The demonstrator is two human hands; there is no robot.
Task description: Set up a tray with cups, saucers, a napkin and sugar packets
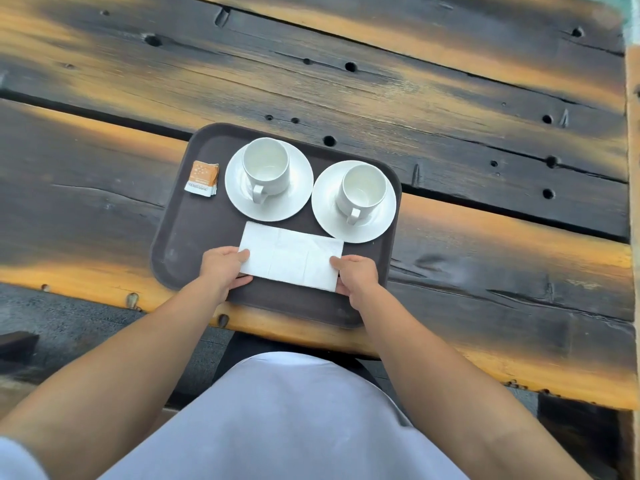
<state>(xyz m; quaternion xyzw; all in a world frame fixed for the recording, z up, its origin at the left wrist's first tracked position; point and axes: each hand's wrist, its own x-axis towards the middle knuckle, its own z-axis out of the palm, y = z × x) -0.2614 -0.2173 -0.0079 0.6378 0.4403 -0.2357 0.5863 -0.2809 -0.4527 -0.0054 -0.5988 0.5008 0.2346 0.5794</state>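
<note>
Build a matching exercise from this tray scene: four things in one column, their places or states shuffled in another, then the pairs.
1. sugar packets
2. napkin
3. left cup
4. tray

A. pinched at its ends by the left hand and right hand
B. lies on the wooden table
C. stands upright on a white saucer
D. far left corner of the tray

Pairs: 1-D, 2-A, 3-C, 4-B.

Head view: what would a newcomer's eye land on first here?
Two empty white cups on saucers stand at the far side of the dark tray, with orange sugar packets to their left. Nearer, the left hand and right hand pinch the ends of a white napkin on the tray.
</note>
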